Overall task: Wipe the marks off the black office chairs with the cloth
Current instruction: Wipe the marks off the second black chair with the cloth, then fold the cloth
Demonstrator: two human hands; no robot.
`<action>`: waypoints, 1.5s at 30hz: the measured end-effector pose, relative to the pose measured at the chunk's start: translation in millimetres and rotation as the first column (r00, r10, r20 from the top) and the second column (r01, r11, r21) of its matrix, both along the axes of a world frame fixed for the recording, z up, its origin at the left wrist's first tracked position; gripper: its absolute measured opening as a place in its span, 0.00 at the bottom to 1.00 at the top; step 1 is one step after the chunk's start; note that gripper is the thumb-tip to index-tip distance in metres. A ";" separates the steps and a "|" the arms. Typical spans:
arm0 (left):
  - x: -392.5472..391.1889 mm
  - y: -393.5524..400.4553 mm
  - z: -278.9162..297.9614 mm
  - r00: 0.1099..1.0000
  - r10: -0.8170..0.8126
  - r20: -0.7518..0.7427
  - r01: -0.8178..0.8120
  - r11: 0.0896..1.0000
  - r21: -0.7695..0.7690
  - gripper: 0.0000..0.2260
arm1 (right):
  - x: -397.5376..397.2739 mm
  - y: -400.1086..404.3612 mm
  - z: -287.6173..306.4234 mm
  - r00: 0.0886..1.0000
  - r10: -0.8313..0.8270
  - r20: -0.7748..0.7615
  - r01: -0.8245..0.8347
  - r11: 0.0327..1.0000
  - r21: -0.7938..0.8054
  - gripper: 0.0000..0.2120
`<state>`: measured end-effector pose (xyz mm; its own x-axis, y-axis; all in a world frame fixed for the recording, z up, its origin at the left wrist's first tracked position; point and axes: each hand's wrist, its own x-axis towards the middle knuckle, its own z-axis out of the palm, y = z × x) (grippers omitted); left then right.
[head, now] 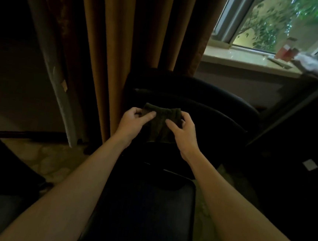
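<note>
Dim room; brown curtain (123,40) hangs at centre, lit window (278,23) at upper right above a pale sill (242,59) carrying a reddish container (284,51), too blurred to identify. Patterned floor (41,160) visible at lower left.

Black office chair (204,97) stands directly ahead, its back against the curtain; a second dark seat (156,206) lies nearer the camera between the forearms. Marks on the upholstery: cannot be made out in this light.

Cloth (159,120): dark olive, knitted or terry texture, held up in front of the chair back and hanging below the hands. Whether it touches the chair cannot be told. Judgement: light, soft, fully limp, no stiffness of its own; it will bunch and fold under any pull. Not fragile, not slippery. Best taken at the top edge or corners for spreading, then wadded into a palm-filling pad for wiping, so that pressure reaches the surface.

Left hand (135,121): fingers curled, thumb over the front, pinching the cloth's upper left corner.

Right hand (180,131): fingers partly curled, fingertips on the cloth's front, thumb side wrapped at its upper right edge; it grips the cloth.

Judged step: cloth being spread or refolded, wiping contact not yet made.
</note>
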<state>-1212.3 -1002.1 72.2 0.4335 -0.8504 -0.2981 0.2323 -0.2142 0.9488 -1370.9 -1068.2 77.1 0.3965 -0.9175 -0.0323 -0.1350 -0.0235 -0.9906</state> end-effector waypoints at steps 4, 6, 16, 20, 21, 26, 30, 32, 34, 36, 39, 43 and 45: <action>-33.5 12.1 -13.2 0.999 -0.012 0.044 0.009 0.997 0.074 0.08 | -25.3 12.4 -22.3 1.000 0.003 0.030 -0.003 1.000 0.027 0.09; -48.9 20.9 -23.5 0.993 0.013 0.121 -0.021 0.998 0.066 0.05 | -39.3 19.5 -33.6 0.998 0.004 0.058 -0.008 0.998 0.061 0.08; -108.7 71.0 -85.8 0.949 0.059 0.309 -0.130 0.968 0.215 0.13 | -107.6 60.7 -103.7 0.993 0.112 0.036 -0.117 0.978 0.174 0.15; -134.0 80.0 -88.3 0.939 0.108 0.326 -0.179 0.964 0.198 0.12 | -127.2 70.7 -112.0 0.994 0.099 0.052 -0.108 0.968 0.225 0.16; -140.1 79.7 -84.8 0.931 0.130 0.342 -0.201 0.962 0.183 0.14 | -131.1 71.0 -109.6 0.994 0.089 0.062 -0.101 0.970 0.221 0.17; -163.8 71.3 -54.2 0.901 0.212 0.378 -0.265 0.960 0.093 0.22 | -143.0 63.0 -77.9 0.993 0.038 0.116 -0.056 0.986 0.156 0.18; -174.5 56.3 -25.7 0.965 0.128 0.231 -0.130 0.992 -0.007 0.13 | -149.8 54.1 -42.9 0.994 -0.062 0.087 0.058 0.997 0.048 0.17; -179.0 50.5 -16.1 0.986 0.003 0.168 0.008 0.998 -0.060 0.02 | -156.2 50.9 -29.9 0.987 -0.147 0.057 0.147 0.989 0.000 0.19; -182.6 44.3 -10.5 0.977 -0.086 0.194 0.107 0.989 -0.098 0.06 | -165.2 50.6 -17.1 0.970 -0.231 0.070 0.232 0.973 -0.006 0.19; -185.1 39.0 -3.1 0.980 -0.091 0.176 0.113 0.986 -0.120 0.07 | -174.7 51.9 -2.1 0.945 -0.300 0.127 0.295 0.954 0.058 0.17; -193.3 27.5 9.7 0.982 -0.141 0.124 0.158 0.977 -0.141 0.05 | -191.8 52.3 19.7 0.911 -0.349 0.220 0.298 0.925 0.235 0.21; -213.1 11.8 33.0 0.960 -0.265 0.087 0.277 0.943 -0.186 0.07 | -220.0 45.0 41.2 0.894 -0.338 0.294 0.178 0.870 0.460 0.20; -222.6 2.2 42.5 0.941 -0.333 0.061 0.338 0.921 -0.193 0.07 | -234.6 37.1 49.1 0.897 -0.339 0.284 0.183 0.870 0.458 0.17</action>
